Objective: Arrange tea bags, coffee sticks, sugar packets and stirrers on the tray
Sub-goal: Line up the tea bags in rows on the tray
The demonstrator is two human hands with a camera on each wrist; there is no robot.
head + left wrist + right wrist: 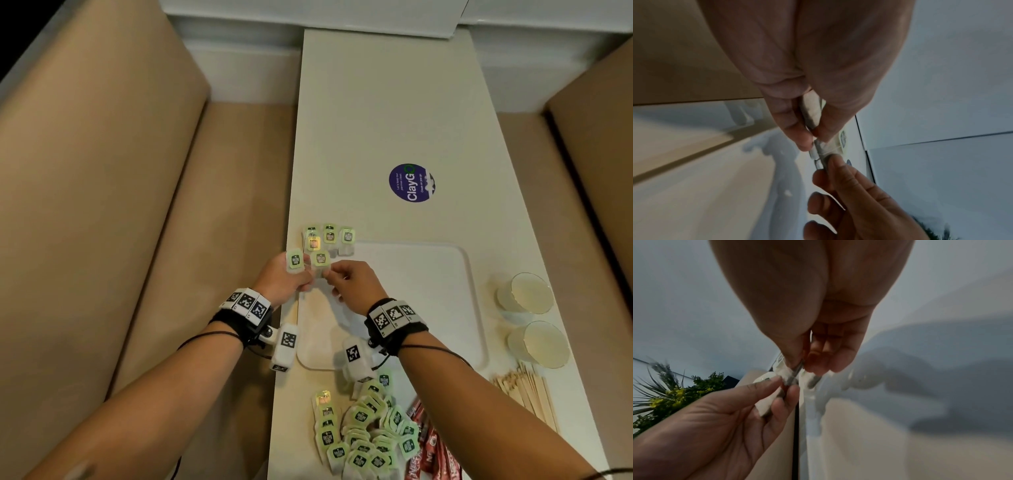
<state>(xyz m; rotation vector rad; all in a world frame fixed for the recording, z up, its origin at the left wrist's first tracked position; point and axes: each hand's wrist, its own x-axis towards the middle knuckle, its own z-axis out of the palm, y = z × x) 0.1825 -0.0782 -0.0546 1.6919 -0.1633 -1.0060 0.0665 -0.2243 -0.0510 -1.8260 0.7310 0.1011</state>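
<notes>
Loose tea bags [363, 435] heap at the near table edge. Above the tray [428, 274] corner, left hand [281, 279] pinches one tea bag [295, 260], right hand [356, 284] pinches another [321, 259] — light, floppy, likely tear-prone; best gripped by paper tag.

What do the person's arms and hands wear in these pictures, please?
Both forearms are bare, without sleeves. The left wrist band and the right wrist band are black straps carrying white blocks printed with black square marker patterns. A white camera housing hangs under each wrist, and thin black cables cross both forearms.
</notes>
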